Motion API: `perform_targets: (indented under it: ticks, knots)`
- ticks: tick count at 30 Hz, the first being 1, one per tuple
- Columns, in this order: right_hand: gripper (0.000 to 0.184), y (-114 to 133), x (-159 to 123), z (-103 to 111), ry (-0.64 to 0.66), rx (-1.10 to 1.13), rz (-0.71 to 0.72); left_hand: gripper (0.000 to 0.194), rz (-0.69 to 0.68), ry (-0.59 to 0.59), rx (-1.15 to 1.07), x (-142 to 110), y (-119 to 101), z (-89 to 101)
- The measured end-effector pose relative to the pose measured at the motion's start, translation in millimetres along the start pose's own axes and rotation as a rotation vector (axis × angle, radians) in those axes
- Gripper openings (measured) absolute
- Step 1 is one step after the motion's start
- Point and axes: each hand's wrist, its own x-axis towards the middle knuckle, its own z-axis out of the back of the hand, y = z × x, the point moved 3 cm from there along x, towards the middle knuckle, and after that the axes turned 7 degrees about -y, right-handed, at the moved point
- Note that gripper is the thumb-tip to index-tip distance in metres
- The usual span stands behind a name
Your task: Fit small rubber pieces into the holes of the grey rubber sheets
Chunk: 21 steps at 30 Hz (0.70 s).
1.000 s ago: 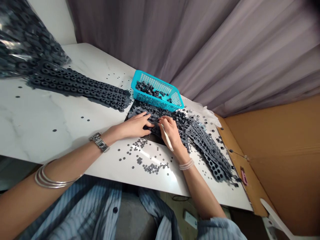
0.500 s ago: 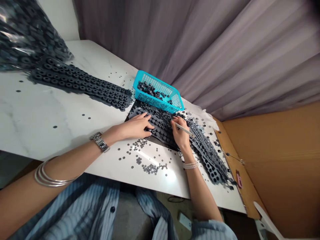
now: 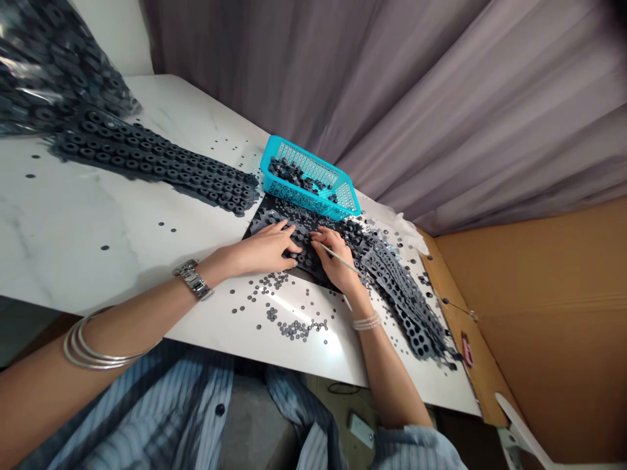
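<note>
My left hand (image 3: pixel 269 248) lies with its fingers spread on a dark rubber sheet (image 3: pixel 306 256) covered in rows of round raised parts. My right hand (image 3: pixel 337 261) grips a thin pale pen-like stick (image 3: pixel 339 256); its tip is hidden by the fingers, close to the sheet and right of my left hand. Under the sheet is a black mat (image 3: pixel 255 214). Small grey discs (image 3: pixel 296 329) are scattered on the table in front of it. Just behind stands a turquoise basket (image 3: pixel 313 203) with loose black rubber pieces (image 3: pixel 289 171) inside.
Another studded rubber sheet (image 3: pixel 157 156) lies at the left, beside a clear bag (image 3: pixel 59 72) full of dark parts. Punched sheets with holes (image 3: pixel 406 300) are heaped on the right. A pink-handled cutter (image 3: pixel 467 350) rests on cardboard (image 3: pixel 453 300). A grey curtain (image 3: pixel 343 78) hangs behind the white table (image 3: pixel 122 274).
My right hand has moved left along the sheet with the stick, closer to my left hand. My left hand stays in place on the sheet.
</note>
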Motion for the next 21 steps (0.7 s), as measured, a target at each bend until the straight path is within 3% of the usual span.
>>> perform_targets:
  ticks: [9,14,17,21]
  knots:
    - [0.016,4.6,7.2,-7.1,-0.056,-0.133,0.074,0.047,0.01,0.029,0.014,-0.4,0.3,0.5]
    - [0.018,-13.0,9.3,6.7,-0.198,-0.212,-0.06,0.047,0.008,0.022,0.003,-1.6,-1.7,1.6]
    - [0.016,-20.3,7.2,17.0,-0.246,-0.162,-0.117,0.047,0.006,0.021,-0.001,-3.2,-4.4,2.8]
    - [0.015,-9.3,5.7,15.6,-0.172,-0.013,-0.067,0.048,0.005,0.027,0.013,-4.1,-4.7,1.0]
